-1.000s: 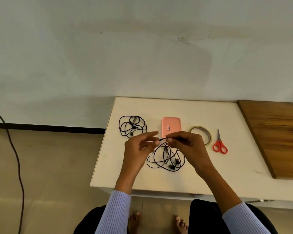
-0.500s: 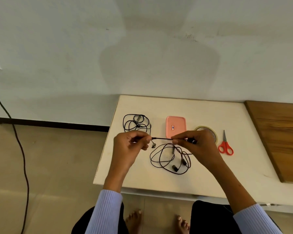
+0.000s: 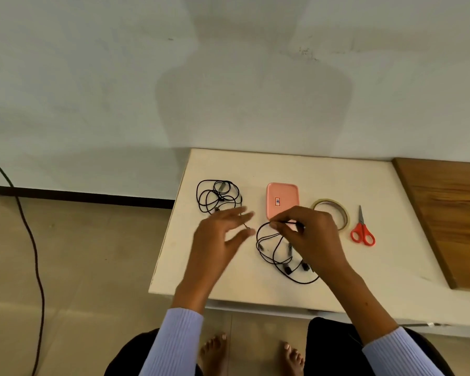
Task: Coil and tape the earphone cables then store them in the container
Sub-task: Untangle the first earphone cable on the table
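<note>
A black earphone cable (image 3: 276,256) lies in loose loops on the white table (image 3: 377,278). My right hand (image 3: 310,234) pinches a stretch of this cable between thumb and fingers, just above the loops. My left hand (image 3: 220,237) hovers to the left with its fingers spread and holds nothing. A second black earphone cable (image 3: 217,196) lies tangled at the table's back left. The pink container (image 3: 282,199) sits shut behind my hands. A roll of clear tape (image 3: 334,210) lies to its right, partly hidden by my right hand.
Red-handled scissors (image 3: 362,230) lie right of the tape. A wooden board (image 3: 451,213) covers the table's right side. The table's left edge drops to the tiled floor, where a dark cord (image 3: 30,240) runs. My bare feet (image 3: 255,354) show under the front edge.
My left hand has let go of the cable and opened its fingers. The straight stretch of cable between my hands has gone slack; my right hand keeps its pinch.
</note>
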Demonstrator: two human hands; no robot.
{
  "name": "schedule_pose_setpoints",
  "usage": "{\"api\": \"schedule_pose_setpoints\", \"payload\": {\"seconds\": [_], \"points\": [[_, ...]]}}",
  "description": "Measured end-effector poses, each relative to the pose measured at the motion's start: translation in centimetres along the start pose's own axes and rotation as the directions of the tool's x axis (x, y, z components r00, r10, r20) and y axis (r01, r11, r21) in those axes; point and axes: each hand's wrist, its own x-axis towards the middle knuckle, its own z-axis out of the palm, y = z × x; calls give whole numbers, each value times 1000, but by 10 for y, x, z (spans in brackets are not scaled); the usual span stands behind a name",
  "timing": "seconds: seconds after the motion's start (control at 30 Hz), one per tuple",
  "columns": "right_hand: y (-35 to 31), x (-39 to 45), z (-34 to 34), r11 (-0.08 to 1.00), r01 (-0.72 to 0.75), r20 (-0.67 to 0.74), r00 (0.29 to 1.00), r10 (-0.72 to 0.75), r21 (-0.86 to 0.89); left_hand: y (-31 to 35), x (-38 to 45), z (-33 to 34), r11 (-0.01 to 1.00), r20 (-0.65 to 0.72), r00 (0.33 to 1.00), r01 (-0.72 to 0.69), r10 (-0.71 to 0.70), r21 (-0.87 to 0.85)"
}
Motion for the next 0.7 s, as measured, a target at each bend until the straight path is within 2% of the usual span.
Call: {"api": "schedule_pose_setpoints", "payload": {"seconds": [0.07, 0.2, 0.3, 0.43, 0.7], "points": [[-6, 1, 7, 1000, 20, 28, 999, -21, 20, 12, 0, 10, 998, 33, 999, -42, 43, -41], [-8, 5, 9, 995, -2, 38, 999, -2, 97, 19, 1, 13, 992, -83, 996, -31, 21, -122], [-7, 5, 5, 993, -14, 65, 998, 6, 121, 15, 1, 13, 998, -135, 990, -34, 26, -58], [5, 4, -9, 975, -126, 80, 990, 113, 183, 4, 1, 6, 997, -228, 972, 49, -61, -58], [16, 4, -24, 973, -139, -32, 989, 148, 183, 0, -1, 3, 993, -308, 945, 92, -109, -70]]}}
